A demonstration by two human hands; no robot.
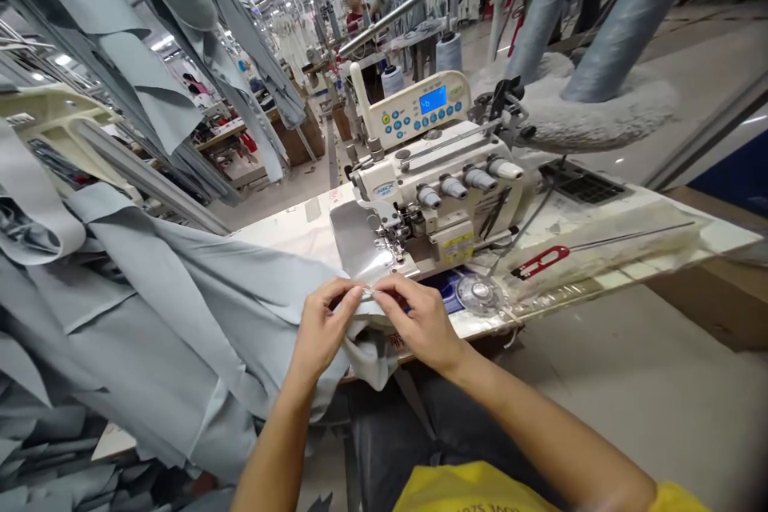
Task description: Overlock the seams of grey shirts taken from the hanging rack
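Both hands meet in front of the overlock sewing machine (444,192), pinching the edge of a pale grey-blue fabric piece (252,280). My left hand (324,324) is closed, thumb and index finger on the fabric edge. Close beside it, my right hand (423,320) pinches the same edge, with fingertips almost touching the left ones. The fabric drapes left over the table and hangs down below my hands. Just beyond my fingers are the machine's metal plate (358,240) and presser foot area (393,244).
Red-handled thread snips (543,262) and a round clear-and-metal dish (480,292) lie on the table's right side. Large thread cones (636,16) stand behind right. Hanging fabric pieces (138,40) fill the left, with stacked cut pieces (54,456) below. A person (354,8) is in the background.
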